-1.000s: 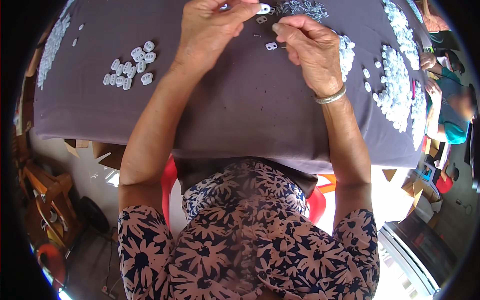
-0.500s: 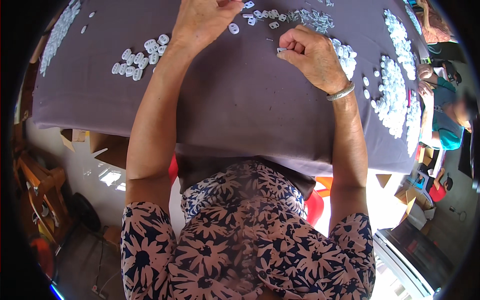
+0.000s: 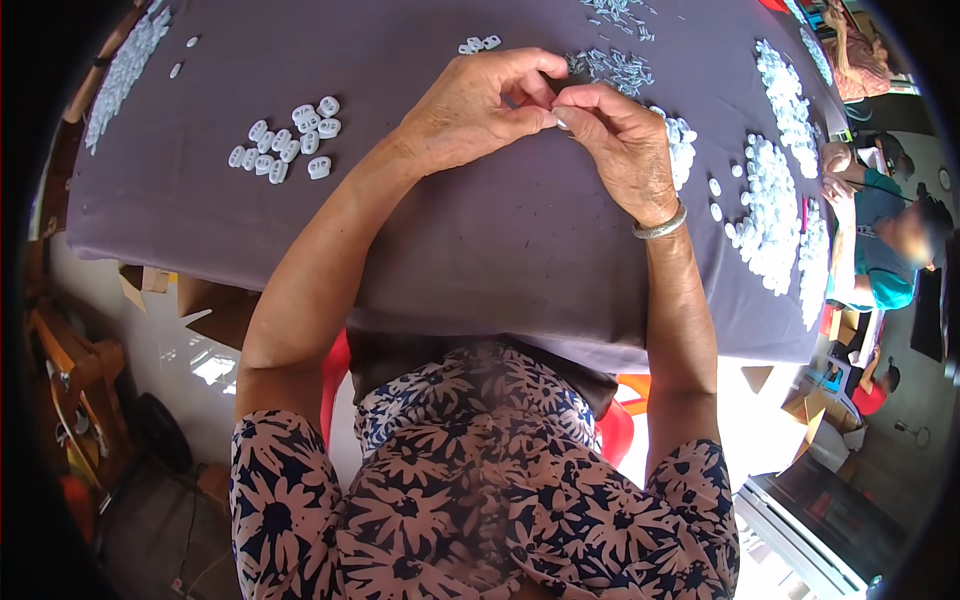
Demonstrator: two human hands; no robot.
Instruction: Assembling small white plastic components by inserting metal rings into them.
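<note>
My left hand (image 3: 478, 108) and my right hand (image 3: 630, 150) meet above the dark cloth, fingertips touching. Between my right thumb and fingers is a small white plastic piece (image 3: 561, 123), mostly covered. My left thumb and fingers are pinched against it; whatever else they hold is hidden. Just beyond the hands lies a heap of small metal screws or pins (image 3: 615, 70). Several white pieces (image 3: 478, 45) sit past my left hand. Beside my right wrist is a pile of white oval pieces (image 3: 682, 150).
A loose group of white two-holed pieces (image 3: 280, 145) lies at the left of the tablecloth (image 3: 470, 250). Larger white piles run along the right (image 3: 768, 215) and far left (image 3: 125, 75). A co-worker in a teal sleeve (image 3: 885, 250) sits at the right side.
My left hand has come back from the far white pieces and moved right to meet my right hand. The right hand has turned inward, keeping its white piece.
</note>
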